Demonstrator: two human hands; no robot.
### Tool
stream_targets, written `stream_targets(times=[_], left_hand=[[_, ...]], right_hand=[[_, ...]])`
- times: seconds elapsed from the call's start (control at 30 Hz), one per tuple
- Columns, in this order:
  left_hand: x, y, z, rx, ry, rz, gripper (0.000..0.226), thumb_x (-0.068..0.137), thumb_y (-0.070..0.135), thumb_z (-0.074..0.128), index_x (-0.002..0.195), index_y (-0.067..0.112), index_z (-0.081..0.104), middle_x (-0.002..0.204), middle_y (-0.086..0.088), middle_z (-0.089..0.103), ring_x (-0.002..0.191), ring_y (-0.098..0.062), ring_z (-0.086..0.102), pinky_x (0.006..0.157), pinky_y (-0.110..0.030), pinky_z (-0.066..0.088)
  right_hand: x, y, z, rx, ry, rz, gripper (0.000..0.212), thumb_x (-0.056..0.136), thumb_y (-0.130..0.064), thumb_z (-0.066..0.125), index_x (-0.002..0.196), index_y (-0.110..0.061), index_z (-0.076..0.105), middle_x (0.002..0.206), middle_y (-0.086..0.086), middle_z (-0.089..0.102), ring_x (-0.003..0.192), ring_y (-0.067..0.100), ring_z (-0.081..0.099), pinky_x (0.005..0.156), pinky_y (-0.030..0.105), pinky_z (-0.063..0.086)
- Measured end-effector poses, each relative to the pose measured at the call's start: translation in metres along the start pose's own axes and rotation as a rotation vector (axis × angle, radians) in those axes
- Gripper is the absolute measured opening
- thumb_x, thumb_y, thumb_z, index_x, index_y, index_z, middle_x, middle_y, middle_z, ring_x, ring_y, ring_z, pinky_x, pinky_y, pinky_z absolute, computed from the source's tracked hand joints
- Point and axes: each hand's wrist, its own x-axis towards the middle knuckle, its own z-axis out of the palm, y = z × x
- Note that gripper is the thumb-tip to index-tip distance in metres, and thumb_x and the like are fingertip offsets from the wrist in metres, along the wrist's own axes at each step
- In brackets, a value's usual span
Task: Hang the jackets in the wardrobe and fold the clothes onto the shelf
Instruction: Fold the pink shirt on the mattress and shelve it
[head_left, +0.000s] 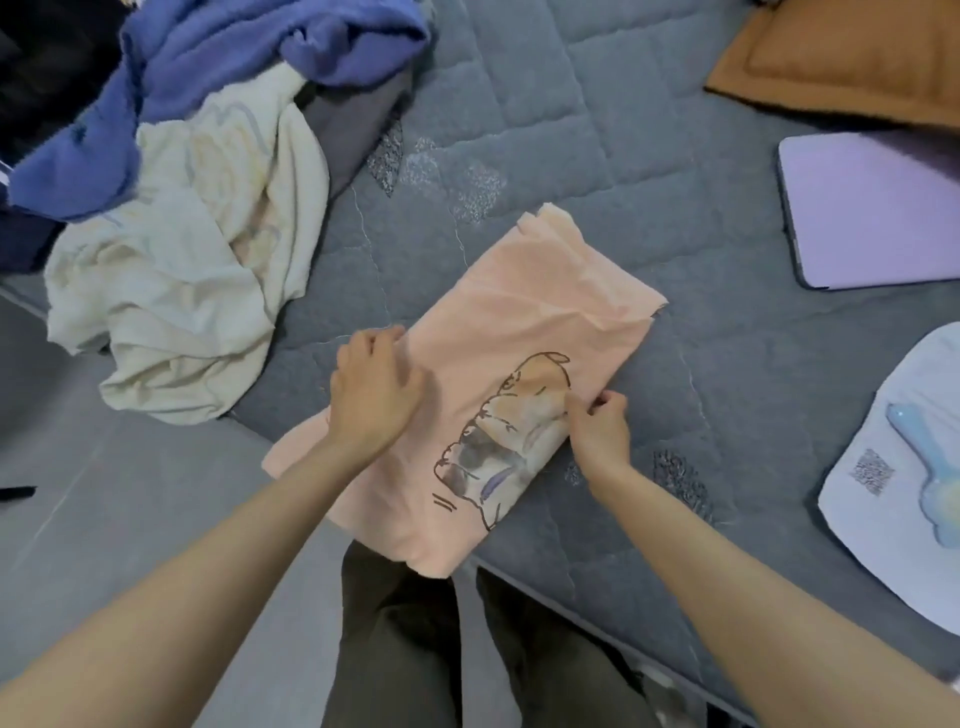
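Note:
A pale pink T-shirt (498, 332) with a cartoon print lies partly folded into a long strip on the grey quilted bed (649, 197). Its near end hangs over the bed's edge. My left hand (371, 389) rests on the shirt's left edge, fingers bent over the cloth. At the shirt's right edge, beside the print, my right hand (600, 421) pinches the fabric. To the far left lies a heap of loose clothes: a cream garment (176, 291), a blue fleece one (208, 57) and a grey one (353, 124).
A lilac laptop (872, 208) lies on the bed at the right, with a brown pillow (841, 57) behind it. A white pad carrying a light blue brush (930, 467) sits at the right edge. Grey floor (104, 519) lies at the lower left.

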Motion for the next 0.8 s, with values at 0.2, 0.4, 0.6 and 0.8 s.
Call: stream_targets(times=[0.2,0.4,0.6,0.8], left_hand=[[0.067,0.031,0.008,-0.120,-0.323,-0.119,0.054,0.087,0.049,0.056,0.125,0.011,0.050,0.127,-0.010,0.049,0.121,-0.033,0.045,0.101,-0.041,0.038],[0.098,0.044,0.003,-0.349,-0.510,-0.120,0.031,0.088,0.038,0.063,0.099,0.009,0.064,0.095,-0.004,0.063,0.076,-0.016,0.060,0.064,-0.028,0.050],[0.091,0.044,-0.058,-0.573,-0.637,0.025,0.039,0.076,0.038,0.073,0.102,0.009,0.066,0.097,-0.005,0.068,0.086,-0.016,0.062,0.076,-0.031,0.049],[0.082,0.064,-0.128,-0.507,-0.561,0.351,0.094,0.062,0.006,0.087,0.129,0.037,0.029,0.082,-0.014,0.065,0.075,-0.021,0.056,0.072,-0.035,0.049]], right_hand=[[0.005,0.003,0.016,0.094,0.016,0.156,0.024,0.088,-0.033,0.058,0.081,-0.010,0.055,0.123,0.020,0.054,0.120,0.035,0.048,0.091,0.041,0.043],[0.006,-0.005,0.016,0.430,-0.001,0.221,0.017,0.092,-0.024,0.061,0.103,-0.011,0.064,0.109,0.008,0.068,0.097,0.020,0.062,0.084,0.033,0.052],[-0.032,-0.030,-0.003,0.642,0.057,-0.041,0.012,0.091,-0.018,0.063,0.103,-0.023,0.063,0.094,-0.008,0.073,0.085,0.005,0.068,0.071,0.020,0.054],[-0.083,-0.074,-0.035,0.672,0.095,-0.185,0.052,0.086,-0.007,0.068,0.116,-0.029,0.030,0.095,0.005,0.069,0.078,0.012,0.066,0.078,0.028,0.053]])
